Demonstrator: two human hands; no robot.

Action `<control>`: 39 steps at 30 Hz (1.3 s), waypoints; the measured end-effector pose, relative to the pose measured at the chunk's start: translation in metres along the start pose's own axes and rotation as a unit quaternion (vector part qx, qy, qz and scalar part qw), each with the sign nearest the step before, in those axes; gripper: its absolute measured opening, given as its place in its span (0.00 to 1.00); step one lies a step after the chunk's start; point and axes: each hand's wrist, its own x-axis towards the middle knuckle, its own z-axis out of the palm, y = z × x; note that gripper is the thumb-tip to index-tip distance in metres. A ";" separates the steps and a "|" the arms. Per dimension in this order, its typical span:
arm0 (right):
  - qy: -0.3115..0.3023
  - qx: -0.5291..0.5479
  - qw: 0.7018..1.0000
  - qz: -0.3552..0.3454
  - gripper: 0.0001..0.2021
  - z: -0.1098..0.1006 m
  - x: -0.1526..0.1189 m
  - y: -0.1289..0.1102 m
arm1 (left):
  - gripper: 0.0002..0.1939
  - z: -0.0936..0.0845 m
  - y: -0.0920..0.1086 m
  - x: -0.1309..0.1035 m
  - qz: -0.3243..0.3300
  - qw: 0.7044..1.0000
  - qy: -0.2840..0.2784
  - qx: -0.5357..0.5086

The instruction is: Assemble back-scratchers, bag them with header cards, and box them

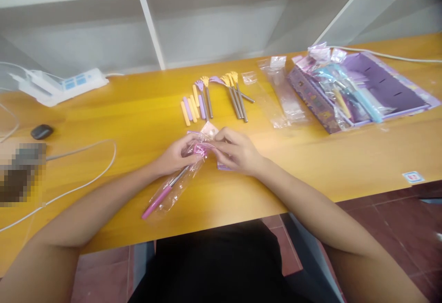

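So from my feed, both hands meet mid-frame over the wooden table (pixel 138 123). The left hand (pixel 176 155) is pinching the top end of a clear plastic sleeve (pixel 174 190) that has a pink-handled back scratcher (pixel 162 197) inside it; the sleeve trails down toward lower left, with the pink handle end lying on the table near the front edge. The right hand (pixel 238 152) has its fingers curled in on the same top end, right where the pink head of the tool sits, so both hands are gripping that packet. There's a bit of purple card under the right hand, but I can't tell what it is.

Just above the hands there's a loose row of scratchers (pixel 221 96), yellow and purple. Right of those lie empty clear bags (pixel 283 96), then a purple box (pixel 390 86) stuffed with packaged ones in the upper right. Upper left has a white power strip (pixel 62 86), with a dark mouse (pixel 42 131) below it.
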 end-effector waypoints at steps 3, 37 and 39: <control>0.006 -0.026 1.000 0.014 0.15 0.002 -0.001 0.002 | 0.23 -0.002 -0.003 -0.001 0.007 1.000 0.010 0.001; 0.183 0.195 0.926 0.265 0.22 0.006 0.007 0.006 | 0.46 -0.010 -0.012 -0.005 0.043 0.999 -0.022 0.018; 0.178 0.209 0.922 0.274 0.22 0.007 0.007 0.007 | 0.46 -0.011 -0.012 -0.005 0.043 0.999 -0.024 0.014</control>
